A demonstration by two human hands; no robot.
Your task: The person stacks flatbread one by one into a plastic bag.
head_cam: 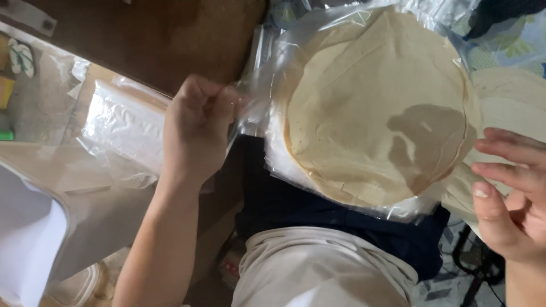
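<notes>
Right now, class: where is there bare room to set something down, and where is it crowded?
Bare brown tabletop lies above the left hand. Crowded: the round flat sheets in a clear bag fill the lap, more sheets by the right hand, and stacked clear bags cover the left.

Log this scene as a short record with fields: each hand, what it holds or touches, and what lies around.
left hand: fist closed on the edge of the clear plastic bag
right hand: open, fingers spread, at the rim of the stack
stack of round thin flatbreads: lies in the plastic bag on the person's lap
loose flatbreads: beside the stack, behind the right hand
pack of plastic bags: left, on wooden surface
</notes>
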